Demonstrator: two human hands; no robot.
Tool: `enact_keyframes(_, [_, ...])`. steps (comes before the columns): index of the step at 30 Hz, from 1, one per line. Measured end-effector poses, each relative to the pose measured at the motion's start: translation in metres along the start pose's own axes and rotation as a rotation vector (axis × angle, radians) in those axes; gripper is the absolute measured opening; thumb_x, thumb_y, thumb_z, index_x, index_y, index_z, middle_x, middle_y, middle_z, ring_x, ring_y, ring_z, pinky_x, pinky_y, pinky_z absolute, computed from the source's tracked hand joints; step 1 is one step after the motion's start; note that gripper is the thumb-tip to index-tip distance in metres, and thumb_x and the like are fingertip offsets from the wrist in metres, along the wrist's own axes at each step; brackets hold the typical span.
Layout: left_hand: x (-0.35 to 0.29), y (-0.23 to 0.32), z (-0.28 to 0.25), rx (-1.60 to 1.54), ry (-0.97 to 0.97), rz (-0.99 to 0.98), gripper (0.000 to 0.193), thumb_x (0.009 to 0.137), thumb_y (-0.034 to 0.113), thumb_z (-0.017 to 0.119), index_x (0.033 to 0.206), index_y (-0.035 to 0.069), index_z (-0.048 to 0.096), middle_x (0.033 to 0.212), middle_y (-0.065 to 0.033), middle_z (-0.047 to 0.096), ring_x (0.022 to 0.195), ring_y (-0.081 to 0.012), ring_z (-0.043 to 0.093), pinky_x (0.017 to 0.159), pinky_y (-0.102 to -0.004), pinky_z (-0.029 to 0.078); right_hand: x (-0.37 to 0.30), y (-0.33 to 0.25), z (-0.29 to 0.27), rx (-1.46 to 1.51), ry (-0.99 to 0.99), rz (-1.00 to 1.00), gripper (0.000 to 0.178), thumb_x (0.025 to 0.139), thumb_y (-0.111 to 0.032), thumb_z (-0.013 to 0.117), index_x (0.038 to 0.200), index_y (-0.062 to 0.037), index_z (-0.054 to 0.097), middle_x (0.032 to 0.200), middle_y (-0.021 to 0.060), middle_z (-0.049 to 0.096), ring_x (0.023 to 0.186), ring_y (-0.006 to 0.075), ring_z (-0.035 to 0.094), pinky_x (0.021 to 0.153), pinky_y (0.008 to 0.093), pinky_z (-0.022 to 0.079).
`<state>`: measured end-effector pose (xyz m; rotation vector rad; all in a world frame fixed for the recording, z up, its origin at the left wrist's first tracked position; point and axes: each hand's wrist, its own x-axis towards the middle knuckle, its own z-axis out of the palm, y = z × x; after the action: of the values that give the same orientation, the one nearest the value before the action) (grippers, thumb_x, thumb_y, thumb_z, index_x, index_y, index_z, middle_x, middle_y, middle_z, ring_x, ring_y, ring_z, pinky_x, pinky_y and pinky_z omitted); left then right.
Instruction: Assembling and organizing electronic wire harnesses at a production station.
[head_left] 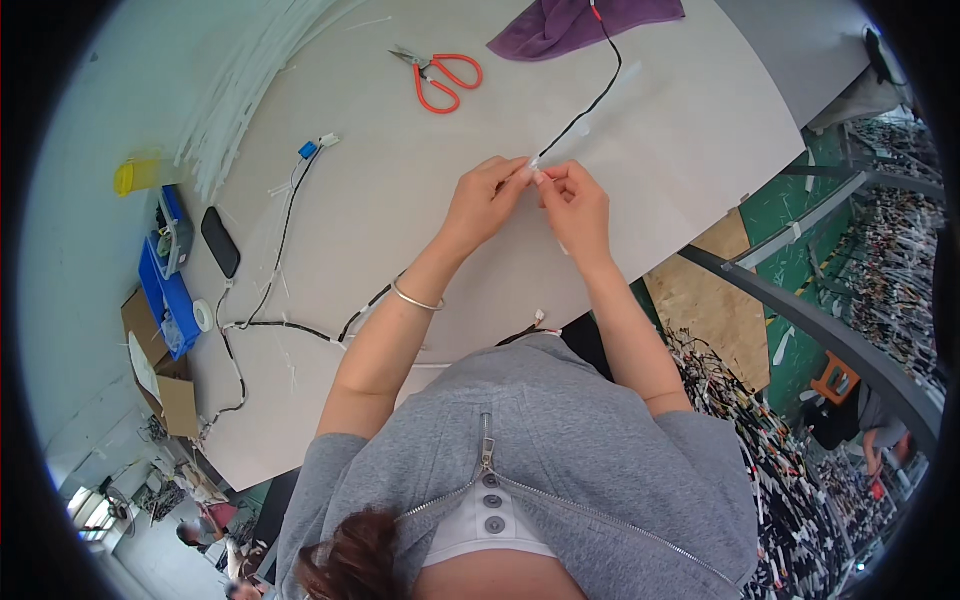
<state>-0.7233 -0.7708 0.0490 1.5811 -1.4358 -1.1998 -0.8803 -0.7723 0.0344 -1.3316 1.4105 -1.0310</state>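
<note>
Both my hands meet over the table (480, 260), pinching around the near end of a black wire harness (607, 92). My left hand (487, 198) has thumb and forefinger closed on it, next to a small whitish piece (535, 165) at the wire's end. Close against it, my right hand (580, 208) is also closed in a pinch; what its fingertips hold is mostly hidden. From there the harness runs up and away over a purple cloth (560, 28). Another stretch of wire harness (290, 215), with blue and white connectors (318, 146), lies to the left and passes under my left forearm.
Red-handled scissors (440, 80) lie at the far side. On the left are a black phone (221, 242), a tape roll (203, 316), blue bins (165, 290), a cardboard box (170, 385) and white zip ties (235, 90). Wire bundles (770, 470) hang beyond a metal frame (800, 295) at right.
</note>
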Motion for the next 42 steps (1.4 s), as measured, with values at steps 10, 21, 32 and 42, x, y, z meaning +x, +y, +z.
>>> enact_keyframes(10, [0.0, 0.009, -0.008, -0.18, -0.022, -0.11, 0.026, 0.1, 0.021, 0.064, 0.115, 0.003, 0.073, 0.089, -0.0033, 0.068, 0.063, -0.0073, 0.052, 0.058, -0.0248, 0.044, 0.003, -0.016, -0.005, 0.283, -0.123, 0.23, 0.018, 0.096, -0.02, 0.071, 0.098, -0.0028, 0.068, 0.075, 0.0026, 0.067, 0.055, 0.0048, 0.054, 0.046, 0.0213, 0.038])
enact_keyframes(21, [-0.003, 0.016, -0.01, -0.254, 0.029, -0.135, 0.028, 0.102, 0.025, 0.062, 0.114, 0.002, 0.073, 0.089, -0.0013, 0.068, 0.062, -0.0055, 0.053, 0.049, -0.0215, 0.038, -0.007, -0.021, 0.002, 0.033, 0.0, -0.203, 0.014, 0.095, -0.013, 0.07, 0.104, -0.0032, 0.071, 0.077, 0.0036, 0.069, 0.066, 0.0077, 0.06, 0.059, 0.0228, 0.046])
enact_keyframes(32, [-0.012, 0.013, -0.013, -0.074, 0.09, 0.058, 0.027, 0.102, 0.02, 0.061, 0.116, -0.001, 0.072, 0.085, -0.0008, 0.063, 0.061, -0.0055, 0.047, 0.054, -0.0226, 0.039, -0.018, -0.039, 0.007, -0.304, 0.143, -0.444, 0.01, 0.09, -0.006, 0.071, 0.1, -0.004, 0.073, 0.08, 0.011, 0.069, 0.066, 0.0272, 0.066, 0.056, 0.0353, 0.051])
enact_keyframes(42, [-0.014, 0.025, -0.012, -0.009, 0.135, 0.036, 0.022, 0.1, 0.017, 0.062, 0.113, 0.002, 0.073, 0.085, -0.003, 0.067, 0.069, -0.0082, 0.051, 0.062, -0.0243, 0.042, -0.012, -0.032, 0.008, -0.267, 0.124, -0.395, 0.008, 0.091, -0.007, 0.07, 0.098, -0.004, 0.073, 0.079, 0.0111, 0.069, 0.064, 0.027, 0.065, 0.056, 0.0348, 0.051])
